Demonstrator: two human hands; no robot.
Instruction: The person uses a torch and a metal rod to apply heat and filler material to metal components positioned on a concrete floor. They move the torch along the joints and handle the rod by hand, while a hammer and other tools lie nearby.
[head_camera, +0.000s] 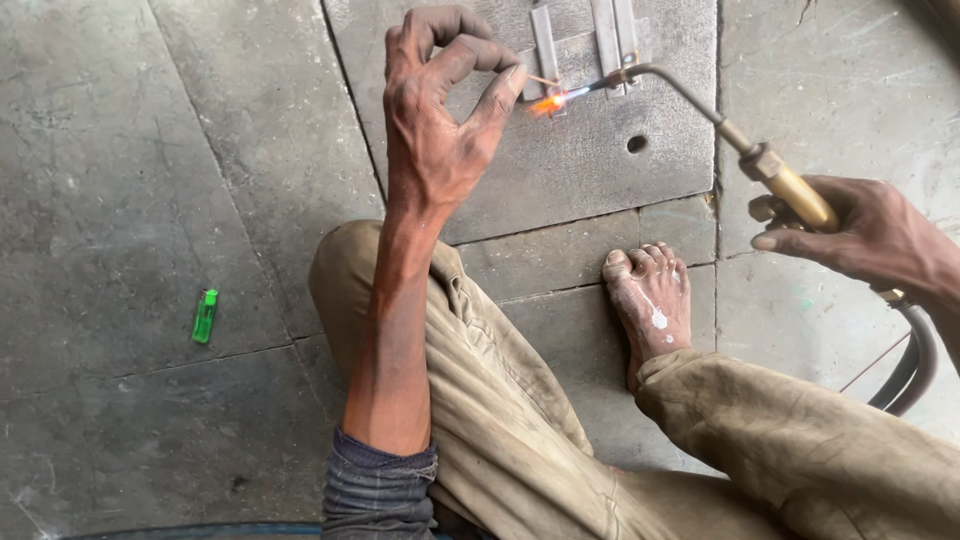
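Nearest, bent knees in worn khaki trousers (520, 400) and a dark rolled sleeve (380, 490) along the near edge, one bare foot (650, 300) planted on the concrete floor (120, 200) just right of centre. Well off to the left, lying alone on the floor, a small green lighter (204, 316). At the right edge, the right hand (860, 235), fingers wrapped shut round the brass handle of a gas torch (790, 190), with dark hoses (910, 360) looping down and back toward the near right. Long axis of the torch running from that hand up and to the left, then bending at the neck so the nozzle points left and slightly near, flame (548, 101) aimed that way. Farther and left of centre, the left hand (435, 120), raised, thumb and forefinger pinched on a thin metal rod (543, 79), remaining fingers curled clear; rod end right at the glowing spot. Beneath and beyond, a grey metal slab (590, 160) with a round hole, and at its far edge several flat metal strips (580, 40) standing side by side. Likely trouble from here: flame tip sitting very close to the pinching fingertips, so a small drift left could mean a burn; heat creeping along so thin a rod could force a dropped grip; hot drips a hazard to the bare foot just near the slab; hoses trailing close enough to snag on a knee.
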